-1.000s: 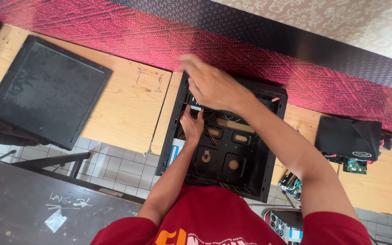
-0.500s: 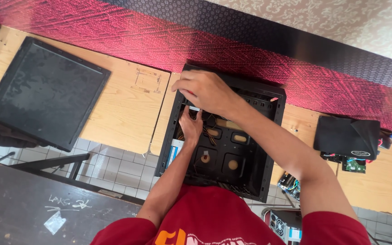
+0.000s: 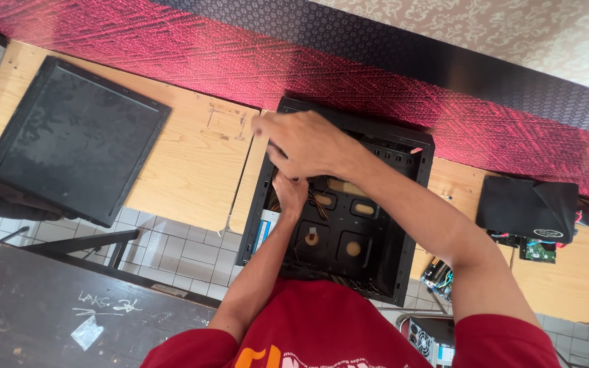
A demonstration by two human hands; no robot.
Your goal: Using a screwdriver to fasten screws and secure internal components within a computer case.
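The open black computer case (image 3: 349,232) lies on its side in front of me, its side panel off and its inside facing up. It straddles the gap between two wooden surfaces, its near edge overhanging the tiled floor. The bare metal tray inside shows round and oblong cut-outs, with wood visible through them. Thin orange-brown wires (image 3: 318,202) run along the far left of the interior, where my fingers (image 3: 288,178) reach in.
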